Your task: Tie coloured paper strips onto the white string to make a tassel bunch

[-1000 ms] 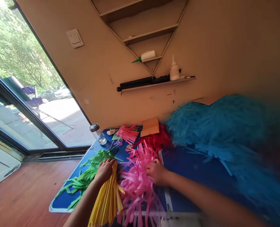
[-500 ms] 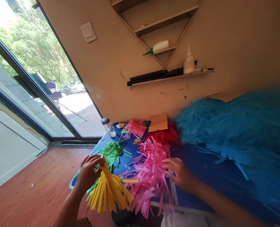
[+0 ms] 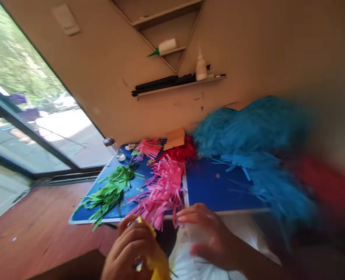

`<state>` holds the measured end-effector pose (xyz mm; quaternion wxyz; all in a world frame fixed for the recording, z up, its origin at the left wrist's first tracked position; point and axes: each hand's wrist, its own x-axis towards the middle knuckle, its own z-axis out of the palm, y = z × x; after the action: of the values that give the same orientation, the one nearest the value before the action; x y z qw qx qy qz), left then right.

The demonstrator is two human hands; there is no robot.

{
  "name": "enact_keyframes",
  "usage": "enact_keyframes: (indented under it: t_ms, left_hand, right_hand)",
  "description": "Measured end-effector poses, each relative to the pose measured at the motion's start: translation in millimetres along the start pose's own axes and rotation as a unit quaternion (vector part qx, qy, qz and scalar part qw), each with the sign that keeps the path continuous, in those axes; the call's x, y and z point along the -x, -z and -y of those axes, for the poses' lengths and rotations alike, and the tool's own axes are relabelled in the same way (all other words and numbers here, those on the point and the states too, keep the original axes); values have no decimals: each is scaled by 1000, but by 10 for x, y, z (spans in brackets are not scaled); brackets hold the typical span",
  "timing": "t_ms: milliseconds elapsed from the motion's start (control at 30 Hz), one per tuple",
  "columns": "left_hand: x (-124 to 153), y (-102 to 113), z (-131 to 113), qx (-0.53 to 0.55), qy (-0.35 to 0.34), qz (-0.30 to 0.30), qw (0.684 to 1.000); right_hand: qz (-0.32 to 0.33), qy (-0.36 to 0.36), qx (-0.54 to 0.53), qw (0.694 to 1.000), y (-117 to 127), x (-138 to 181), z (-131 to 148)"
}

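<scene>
My left hand (image 3: 130,251) is at the bottom of the view, below the table's near edge, fingers curled round a bunch of yellow paper strips (image 3: 157,264). My right hand (image 3: 206,237) is beside it, close to my body over something white, fingers bent and blurred by motion; I see nothing in it. Just beyond both hands a pile of pink paper strips (image 3: 163,186) lies on the blue table (image 3: 219,186) and hangs over its near edge. Green paper strips (image 3: 110,192) lie to the left of the pink ones.
A big heap of blue paper fringe (image 3: 254,136) covers the right of the table. Red strips (image 3: 181,152), a brown card (image 3: 175,137) and a small jar (image 3: 114,147) sit at the back. Glue bottles stand on wall shelves (image 3: 184,83). Wooden floor (image 3: 29,229) and glass doors lie left.
My left hand has pulled the yellow strips off the table toward my body. My right hand has left the pink pile and come back to me. The view has swung.
</scene>
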<state>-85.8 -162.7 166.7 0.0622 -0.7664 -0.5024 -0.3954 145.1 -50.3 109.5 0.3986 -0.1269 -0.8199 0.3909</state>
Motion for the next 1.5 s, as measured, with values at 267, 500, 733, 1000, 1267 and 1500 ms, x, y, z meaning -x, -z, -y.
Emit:
enact_keyframes:
  t_ms: [267,500,733,1000,1267,1500]
  left_hand:
    - [-514,-1576,-120,247,39,8,968]
    - [-630,-2002,-218,430,124,49,893]
    - [-607,-1990,-241,469,142,109,865]
    - [-615,-1912,-225,433,128,135,882]
    - [-573,-1917,-193,454,143,136,869]
    - [-557,-1962,-153,467,165,116,861]
  right_hand:
    - [-35,-170,-103,979,275,440,-21]
    - [-202,-240,-44,948,555,712,-12]
    - [-226,-246,-45,941,553,680,-60]
    - [-225,-224,14,948,549,569,-6]
    - [-222,-226,-55,947,559,539,-41]
    - [-206,-180,182,944,485,540,17]
